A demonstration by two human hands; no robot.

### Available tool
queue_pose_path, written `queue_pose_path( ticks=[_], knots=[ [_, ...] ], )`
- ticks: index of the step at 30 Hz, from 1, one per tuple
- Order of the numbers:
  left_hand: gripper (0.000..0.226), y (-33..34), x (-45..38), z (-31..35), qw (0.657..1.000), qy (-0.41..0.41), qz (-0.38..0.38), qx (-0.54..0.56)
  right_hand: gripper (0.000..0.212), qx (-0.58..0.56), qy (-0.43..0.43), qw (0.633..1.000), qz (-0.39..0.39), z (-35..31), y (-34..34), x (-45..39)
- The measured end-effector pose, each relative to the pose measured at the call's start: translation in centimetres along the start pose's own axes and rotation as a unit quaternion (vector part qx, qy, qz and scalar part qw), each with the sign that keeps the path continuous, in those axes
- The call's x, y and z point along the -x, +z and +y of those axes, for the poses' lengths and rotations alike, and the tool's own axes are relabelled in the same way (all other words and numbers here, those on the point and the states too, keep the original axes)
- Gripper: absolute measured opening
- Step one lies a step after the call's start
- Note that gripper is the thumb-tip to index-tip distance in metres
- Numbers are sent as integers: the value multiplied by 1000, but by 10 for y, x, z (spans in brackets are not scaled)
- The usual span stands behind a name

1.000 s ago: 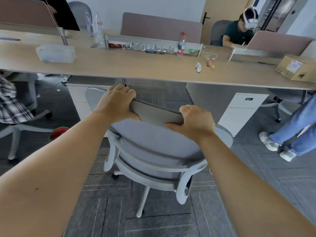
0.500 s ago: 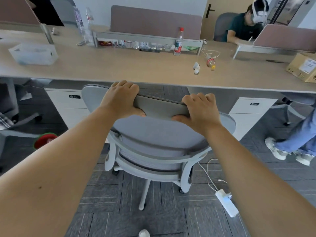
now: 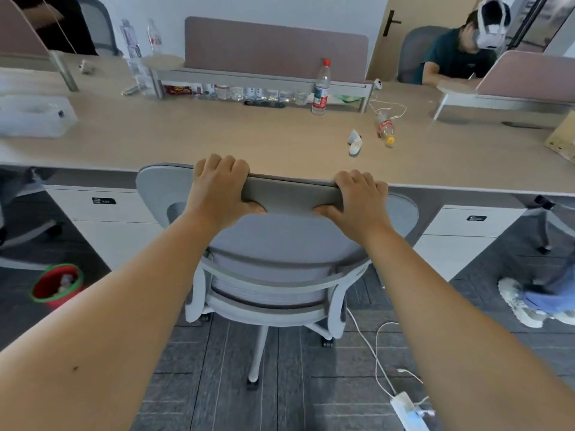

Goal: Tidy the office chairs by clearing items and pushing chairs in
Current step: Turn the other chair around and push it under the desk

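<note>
— Where's the chair (image 3: 280, 244)?
— Facing the desk (image 3: 217, 144), its top edge level with the desk's near edge, between two white drawer units.
— And the hands?
— The left hand (image 3: 219, 186) and the right hand (image 3: 354, 200) both grip the chair's top, fingers curled over, thumbs underneath.
— Anything else nearby?
— A power strip (image 3: 409, 410) on the floor; a water bottle (image 3: 321, 87) upright on the desk.

The chair (image 3: 280, 244) is pale grey on a white frame; the bench (image 3: 217, 135) is light wood-toned. A red bin (image 3: 57, 286) has a green rim, and the floor (image 3: 217, 384) is dark grey with thin pale lines.
</note>
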State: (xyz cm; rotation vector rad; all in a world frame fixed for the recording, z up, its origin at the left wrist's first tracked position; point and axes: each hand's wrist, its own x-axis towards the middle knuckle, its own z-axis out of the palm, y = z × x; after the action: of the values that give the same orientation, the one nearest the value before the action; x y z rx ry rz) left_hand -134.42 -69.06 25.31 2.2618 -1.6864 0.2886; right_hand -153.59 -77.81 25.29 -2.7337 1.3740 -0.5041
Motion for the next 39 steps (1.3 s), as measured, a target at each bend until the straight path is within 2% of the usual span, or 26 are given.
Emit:
queue_pose_path(
  ticks=[4,11,19,27,31,36,38,39],
  knots=[
    [63,14,-30,10,998,-60,2,4,42,-25,-17,1000,-6,20,7,-38],
    [64,32,-85,15,995,-98,-22,1,44,-52,-40,998,-9,43,19,-94],
    [62,47,-135,4,997,-73,-3,17,49,-62,-48,997,18,60,31,-143],
    [62,61,-152,0,997,-60,28,39,51,-46,-50,998,6,69,36,-171],
    [64,64,-152,-4,997,-43,53,30,50,-31,-50,998,2,71,37,-172],
    [64,59,-146,11,998,-47,32,7,49,-10,-13,1000,-5,69,33,-165],
    [72,52,-134,19,998,-56,24,12,57,-21,0,1000,4,63,30,-153],
    [75,51,-121,19,997,-57,36,24,63,-63,6,998,16,58,25,-140]
  ],
)
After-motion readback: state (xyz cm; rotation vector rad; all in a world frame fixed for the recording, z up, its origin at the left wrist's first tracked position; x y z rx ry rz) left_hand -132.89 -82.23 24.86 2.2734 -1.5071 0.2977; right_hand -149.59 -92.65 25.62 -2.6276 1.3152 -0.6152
